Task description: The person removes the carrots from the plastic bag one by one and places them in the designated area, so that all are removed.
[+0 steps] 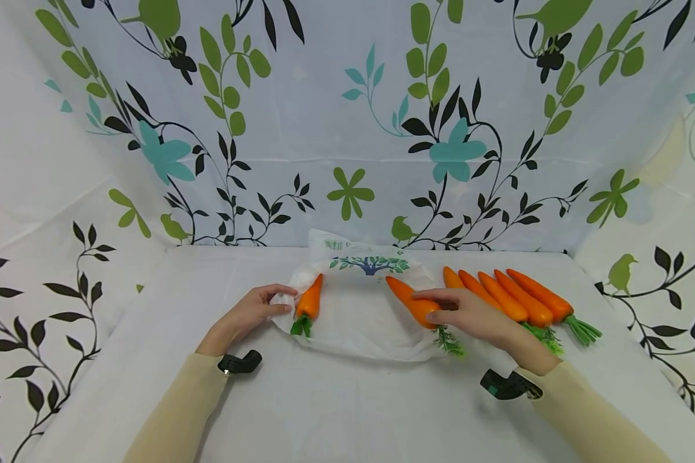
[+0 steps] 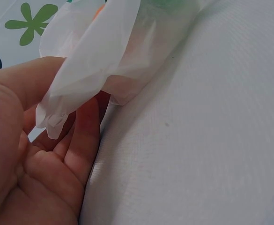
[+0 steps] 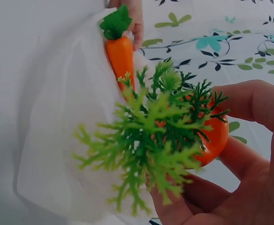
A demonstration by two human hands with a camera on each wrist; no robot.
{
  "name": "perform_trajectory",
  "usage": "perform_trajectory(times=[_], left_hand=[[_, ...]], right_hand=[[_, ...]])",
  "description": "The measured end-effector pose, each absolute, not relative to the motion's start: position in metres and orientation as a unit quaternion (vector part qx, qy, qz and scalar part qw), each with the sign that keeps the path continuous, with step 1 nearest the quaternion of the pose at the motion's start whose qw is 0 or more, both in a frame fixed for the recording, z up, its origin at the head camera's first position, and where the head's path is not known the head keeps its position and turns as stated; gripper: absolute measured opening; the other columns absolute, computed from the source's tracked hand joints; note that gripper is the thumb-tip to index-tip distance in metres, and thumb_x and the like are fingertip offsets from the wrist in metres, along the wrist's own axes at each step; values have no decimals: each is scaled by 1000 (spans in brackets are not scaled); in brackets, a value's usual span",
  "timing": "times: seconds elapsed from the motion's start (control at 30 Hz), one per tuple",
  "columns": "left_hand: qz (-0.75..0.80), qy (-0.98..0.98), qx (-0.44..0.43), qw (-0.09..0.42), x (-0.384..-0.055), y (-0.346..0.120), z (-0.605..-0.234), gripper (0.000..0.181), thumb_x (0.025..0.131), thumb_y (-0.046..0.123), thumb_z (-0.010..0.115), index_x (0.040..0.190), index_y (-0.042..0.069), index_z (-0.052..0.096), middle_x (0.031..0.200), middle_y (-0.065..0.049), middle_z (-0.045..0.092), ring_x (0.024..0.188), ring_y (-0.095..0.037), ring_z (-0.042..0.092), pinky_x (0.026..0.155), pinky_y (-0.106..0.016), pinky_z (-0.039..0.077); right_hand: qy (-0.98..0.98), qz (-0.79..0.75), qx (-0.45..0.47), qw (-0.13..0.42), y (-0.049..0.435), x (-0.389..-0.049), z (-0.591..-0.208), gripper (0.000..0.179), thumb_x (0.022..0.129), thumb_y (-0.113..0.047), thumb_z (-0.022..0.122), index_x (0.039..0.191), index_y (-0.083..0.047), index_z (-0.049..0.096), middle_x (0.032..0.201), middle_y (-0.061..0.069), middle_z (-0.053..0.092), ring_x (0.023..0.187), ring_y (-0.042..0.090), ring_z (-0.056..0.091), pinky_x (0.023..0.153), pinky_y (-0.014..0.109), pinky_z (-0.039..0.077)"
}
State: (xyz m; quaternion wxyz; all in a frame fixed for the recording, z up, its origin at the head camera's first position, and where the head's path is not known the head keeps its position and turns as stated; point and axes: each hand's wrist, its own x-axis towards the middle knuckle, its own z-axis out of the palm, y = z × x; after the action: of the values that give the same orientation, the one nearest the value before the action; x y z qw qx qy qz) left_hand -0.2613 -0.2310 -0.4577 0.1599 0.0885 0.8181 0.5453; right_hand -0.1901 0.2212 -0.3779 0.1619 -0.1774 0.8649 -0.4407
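A white plastic bag (image 1: 359, 315) with a printed tree lies flat on the table. My left hand (image 1: 266, 302) pinches its left edge; in the left wrist view the thin film (image 2: 90, 65) runs between thumb and fingers. Close beside that hand, an orange toy carrot (image 1: 309, 301) with a short dark green top lies on the bag, tip pointing away. My right hand (image 1: 463, 315) grips another carrot (image 1: 408, 301) by its thick end, over the bag's right part. Its feathery green leaves (image 3: 146, 136) fill the middle of the right wrist view.
Several more carrots (image 1: 535, 289) lie side by side right of the bag, partly behind my right hand and forearm. A patterned cloth (image 1: 301, 128) hangs behind the white table (image 1: 347, 411). Both wrists wear black straps.
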Motion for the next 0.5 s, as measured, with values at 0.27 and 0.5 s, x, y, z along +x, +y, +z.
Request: perform_trajectory(times=[0.27,0.5], left_hand=[[542,820,90,159,-262,-230,-458,36,91,20,73,126,12,67,151,-13,43,140,-34,27,116,-63,8],[549,816,87,161,-262,-231,-459,36,91,18,73,126,11,67,150,-12,44,141,-34,26,117,-62,7]], right_hand=[[870,-433,-174,163,239,-184,-372,46,97,-26,64,141,-20,58,131,7,61,112,26,54,94,38,47],[868,-442,-167,151,255,-176,-366,44,96,-25,64,140,-20,59,138,11,57,114,28,53,94,41,46]])
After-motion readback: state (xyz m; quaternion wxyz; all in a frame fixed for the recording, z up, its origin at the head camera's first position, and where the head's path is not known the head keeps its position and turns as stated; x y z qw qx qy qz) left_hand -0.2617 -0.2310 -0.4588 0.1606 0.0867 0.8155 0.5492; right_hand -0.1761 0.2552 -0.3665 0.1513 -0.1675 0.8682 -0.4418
